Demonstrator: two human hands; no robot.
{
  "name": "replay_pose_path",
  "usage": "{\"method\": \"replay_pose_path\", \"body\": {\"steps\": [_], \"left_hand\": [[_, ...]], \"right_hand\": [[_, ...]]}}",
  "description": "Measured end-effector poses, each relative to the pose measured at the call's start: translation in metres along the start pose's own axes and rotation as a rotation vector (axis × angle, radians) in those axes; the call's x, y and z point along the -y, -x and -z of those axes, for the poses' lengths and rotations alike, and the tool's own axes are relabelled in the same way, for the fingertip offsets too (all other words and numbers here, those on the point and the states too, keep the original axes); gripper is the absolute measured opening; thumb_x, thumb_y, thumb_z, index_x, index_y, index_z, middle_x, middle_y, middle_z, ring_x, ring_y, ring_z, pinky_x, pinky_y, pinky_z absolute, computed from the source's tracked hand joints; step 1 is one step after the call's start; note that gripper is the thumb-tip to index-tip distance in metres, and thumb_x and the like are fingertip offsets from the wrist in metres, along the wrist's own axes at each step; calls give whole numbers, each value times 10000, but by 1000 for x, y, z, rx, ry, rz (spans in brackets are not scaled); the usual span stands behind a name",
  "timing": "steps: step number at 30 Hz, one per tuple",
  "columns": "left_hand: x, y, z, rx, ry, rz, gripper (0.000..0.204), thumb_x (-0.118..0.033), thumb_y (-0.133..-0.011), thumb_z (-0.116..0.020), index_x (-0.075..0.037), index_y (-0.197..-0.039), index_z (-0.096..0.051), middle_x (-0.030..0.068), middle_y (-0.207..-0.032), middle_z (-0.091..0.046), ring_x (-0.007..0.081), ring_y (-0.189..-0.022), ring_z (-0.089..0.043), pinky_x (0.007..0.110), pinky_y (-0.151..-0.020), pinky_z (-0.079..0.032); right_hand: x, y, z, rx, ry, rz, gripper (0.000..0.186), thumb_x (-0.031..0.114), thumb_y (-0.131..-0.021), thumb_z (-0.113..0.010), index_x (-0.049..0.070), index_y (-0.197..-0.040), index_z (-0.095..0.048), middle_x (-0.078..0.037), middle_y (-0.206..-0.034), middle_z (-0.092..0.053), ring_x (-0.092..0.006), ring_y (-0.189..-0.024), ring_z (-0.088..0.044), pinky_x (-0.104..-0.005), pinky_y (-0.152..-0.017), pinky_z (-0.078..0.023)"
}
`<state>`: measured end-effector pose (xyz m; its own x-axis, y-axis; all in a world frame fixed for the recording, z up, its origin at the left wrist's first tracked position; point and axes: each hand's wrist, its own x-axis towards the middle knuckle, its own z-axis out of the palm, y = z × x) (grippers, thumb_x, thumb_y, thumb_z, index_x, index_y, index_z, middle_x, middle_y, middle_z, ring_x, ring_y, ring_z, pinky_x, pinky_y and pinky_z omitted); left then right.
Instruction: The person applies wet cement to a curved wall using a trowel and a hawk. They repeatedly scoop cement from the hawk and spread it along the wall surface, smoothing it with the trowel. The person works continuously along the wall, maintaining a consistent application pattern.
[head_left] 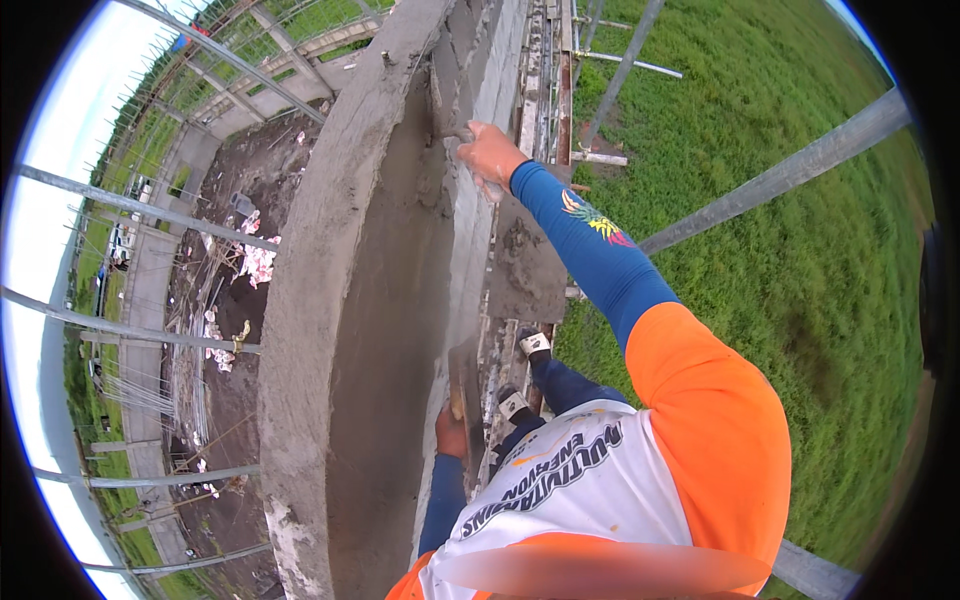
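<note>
Metal tubes cross at far left, presumably as bracing. The concrete wall stands centrally, its smooth grey face beside the worker, probably to suit two-handed access. The left hand appears closed on a flat board (set along the wall's near edge), likely for steady control. The right hand is curled farther along that edge, arm extended, presumably for reach; whether it grasps a tool cannot be determined. At right, a diagonal tube likely braces the scaffold.
</note>
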<state>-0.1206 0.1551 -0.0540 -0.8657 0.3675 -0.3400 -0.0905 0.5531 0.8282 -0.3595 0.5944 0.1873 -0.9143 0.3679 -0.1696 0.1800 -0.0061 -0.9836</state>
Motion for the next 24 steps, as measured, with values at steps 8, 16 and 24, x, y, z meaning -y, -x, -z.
{"method": "replay_pose_path", "body": {"steps": [8,16,24], "left_hand": [[-37,-3,1,11,105,14,320,-76,-915,-675,-15,-1229,-674,129,-1038,-757,229,-975,-717,363,-864,-537],[-45,-11,-1,18,170,-15,378,-111,-887,-731,-28,-1250,-669,118,-1018,-762,216,-936,-722,364,-843,-551],[-30,-1,10,48,82,28,341,-145,-903,-723,-27,-1219,-669,135,-1090,-753,223,-973,-712,363,-872,-534]], "right_hand": [[-5,34,-27,-78,322,204,290,153,-880,-611,-27,-1090,-524,-293,-773,-658,-472,-715,-671,-521,-710,-539],[-65,105,-50,-168,373,493,395,190,-879,-642,-33,-1193,-554,-334,-1006,-666,-527,-984,-630,-548,-870,-507],[-90,27,3,-76,268,247,360,186,-860,-686,-35,-1128,-590,-261,-923,-685,-423,-830,-676,-461,-746,-534]]}}
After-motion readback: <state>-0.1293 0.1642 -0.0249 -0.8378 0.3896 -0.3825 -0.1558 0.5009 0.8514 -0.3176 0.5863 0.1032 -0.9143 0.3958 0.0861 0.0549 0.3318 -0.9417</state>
